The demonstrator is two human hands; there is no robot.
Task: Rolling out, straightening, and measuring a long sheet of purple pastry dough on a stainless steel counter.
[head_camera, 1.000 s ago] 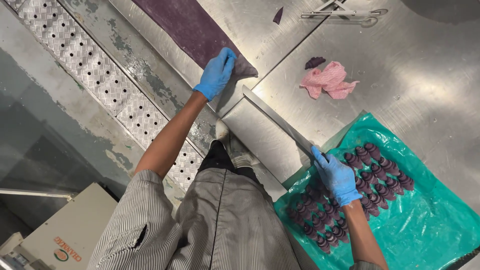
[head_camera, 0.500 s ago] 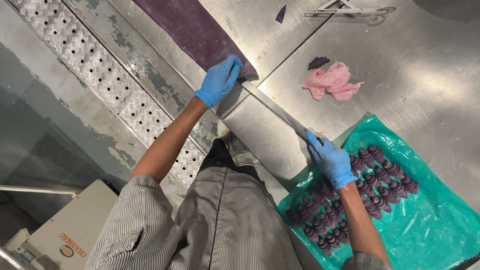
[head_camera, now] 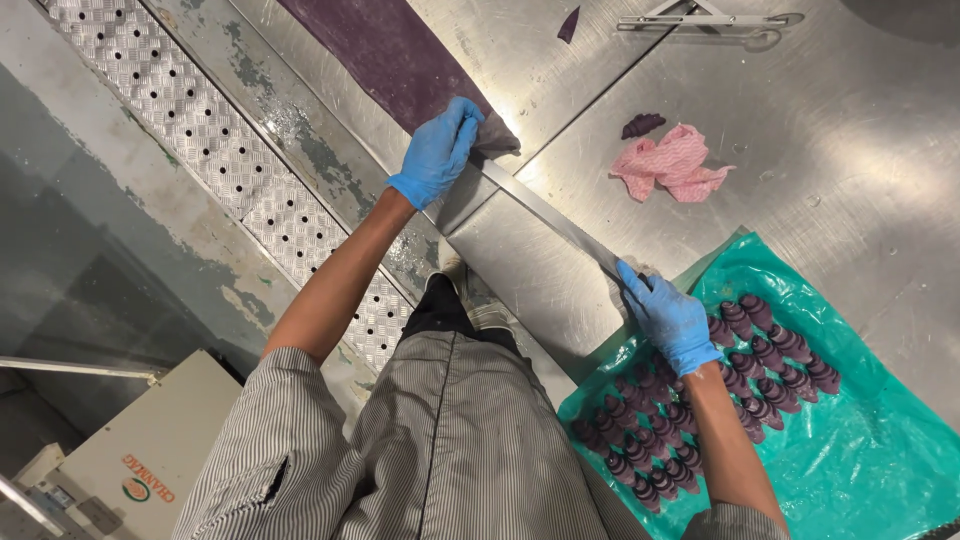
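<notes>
A long, flat purple dough sheet (head_camera: 385,50) is pressed against the brushed steel table (head_camera: 850,200) by the blue-gloved left hand (head_camera: 437,152), fingers flat at its near end; the gloved right hand (head_camera: 672,322) is open, resting beside rows of ridged purple pastries (head_camera: 760,350) on glossy green plastic film (head_camera: 870,440); a crumpled pink cloth (head_camera: 675,165) lies nearby

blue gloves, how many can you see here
2. The left hand wears one, pressing on the end of the purple dough sheet. The right hand wears the other, at the green sheet edge. None seem hidden.
</notes>
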